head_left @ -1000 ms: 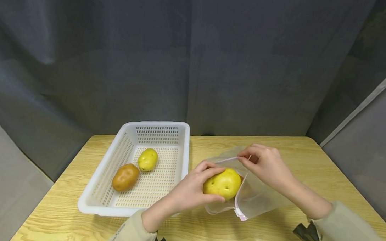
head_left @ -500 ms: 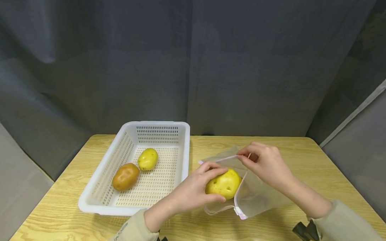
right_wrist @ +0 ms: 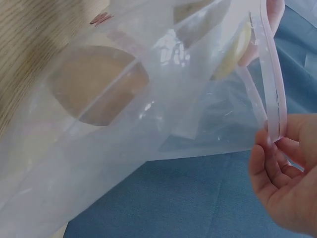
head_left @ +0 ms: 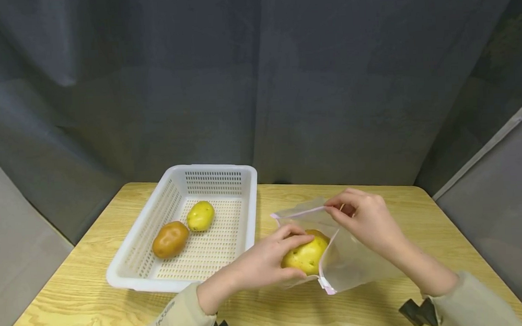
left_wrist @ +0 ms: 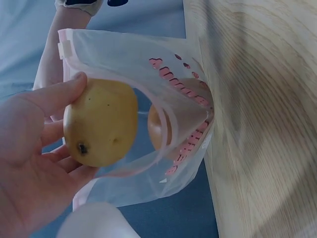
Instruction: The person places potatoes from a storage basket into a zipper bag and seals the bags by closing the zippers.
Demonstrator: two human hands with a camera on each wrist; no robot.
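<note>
My left hand (head_left: 268, 258) grips a yellow potato (head_left: 306, 257) at the mouth of a clear zip bag (head_left: 359, 262). Seen from the left wrist, the thumb and fingers curl round the potato (left_wrist: 104, 124), which sits just within the pink-edged opening. Behind it, inside the bag, lies a brown potato (left_wrist: 159, 126). My right hand (head_left: 368, 219) pinches the bag's zip edge and keeps the mouth apart. In the right wrist view, a brown potato (right_wrist: 99, 84) shows through the cloudy plastic, and the pinching fingertips (right_wrist: 270, 136) are on the zip strip.
To the left stands a white perforated basket (head_left: 251, 206) holding a brown potato (head_left: 170, 239) and a yellow potato (head_left: 200, 216). The wooden table (head_left: 75, 294) carries everything, with a dark curtain (head_left: 258, 86) behind its far edge.
My left hand has moved slightly right with the yellow potato, bringing it farther into the bag's mouth. My right hand has lifted the zip edge a little, up and right.
</note>
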